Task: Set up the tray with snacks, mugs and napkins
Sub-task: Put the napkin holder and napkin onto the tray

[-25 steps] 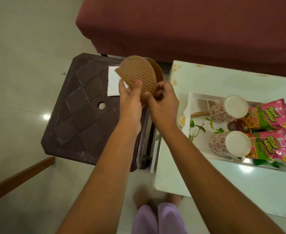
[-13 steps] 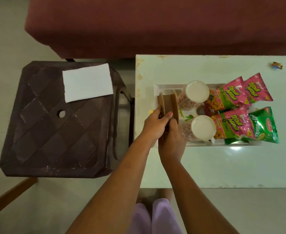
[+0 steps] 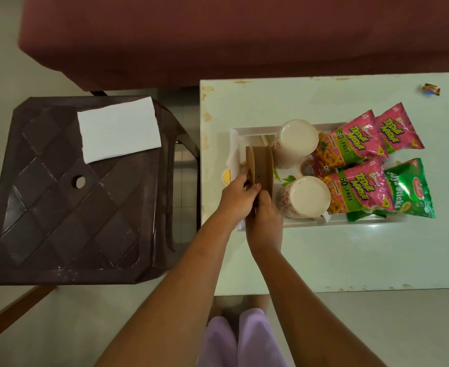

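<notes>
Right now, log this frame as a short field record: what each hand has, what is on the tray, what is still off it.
left hand: closed on the brown holder
right hand: closed on the brown holder's near end
brown holder: two upright discs, at the tray's left end
tray: white, on the white table
mugs: two, upside down, far and near
snack packets: three pink, one green
napkin: off the tray, lying on the brown stool
</notes>
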